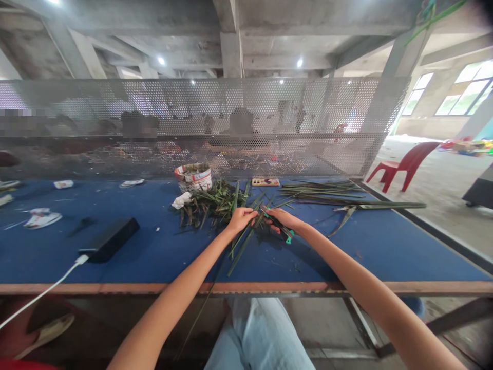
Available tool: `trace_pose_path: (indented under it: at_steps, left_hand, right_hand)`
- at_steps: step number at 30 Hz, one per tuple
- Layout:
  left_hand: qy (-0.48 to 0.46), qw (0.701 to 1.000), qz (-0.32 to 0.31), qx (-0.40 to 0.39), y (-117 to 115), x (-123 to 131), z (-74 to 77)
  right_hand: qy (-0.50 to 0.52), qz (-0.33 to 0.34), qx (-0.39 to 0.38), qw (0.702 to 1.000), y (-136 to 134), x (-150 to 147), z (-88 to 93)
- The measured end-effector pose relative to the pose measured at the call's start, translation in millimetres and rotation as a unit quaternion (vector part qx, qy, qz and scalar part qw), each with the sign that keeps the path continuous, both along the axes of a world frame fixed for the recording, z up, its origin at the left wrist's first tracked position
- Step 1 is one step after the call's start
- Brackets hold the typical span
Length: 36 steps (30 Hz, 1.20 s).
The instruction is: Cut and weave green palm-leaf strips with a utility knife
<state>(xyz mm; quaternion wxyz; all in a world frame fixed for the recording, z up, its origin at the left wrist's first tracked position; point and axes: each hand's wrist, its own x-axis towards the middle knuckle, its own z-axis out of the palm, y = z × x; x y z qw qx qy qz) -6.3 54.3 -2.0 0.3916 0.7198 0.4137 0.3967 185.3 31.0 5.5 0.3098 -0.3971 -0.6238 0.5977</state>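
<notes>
My left hand (241, 220) is closed on long green leaf strips (242, 241), and my right hand (280, 220) grips them along with a teal-handled tool (288, 236), just in front of the heap of cut leaves (215, 203) on the blue table (339, 252). More strips (319, 189) lie right of the heap.

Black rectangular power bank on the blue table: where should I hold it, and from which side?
Grip the black rectangular power bank across its long sides from above, at the far end: it lies flat, and the white cable leaves the near end.
</notes>
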Motion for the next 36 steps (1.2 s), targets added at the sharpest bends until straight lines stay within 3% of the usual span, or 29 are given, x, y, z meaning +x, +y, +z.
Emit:
trace_pose_path:
  at_steps: [6,19,36]
  left_hand:
    - [-0.002,1.000,-0.010,-0.002,-4,0,5.3]
    - [-0.029,0.994,-0.020,-0.104,-3,8,6.6]
    - [-0.036,0.999,-0.018,-0.030,-7,5,2.8]
  right_hand:
    - [-0.006,0.005,0.001,1.000,-6,-4,3.4]
    - [-0.001,-0.079,0.036,0.996,5,-3,-1.5]
    - [-0.005,-0.021,0.007,1.000,7,0,-6.0]
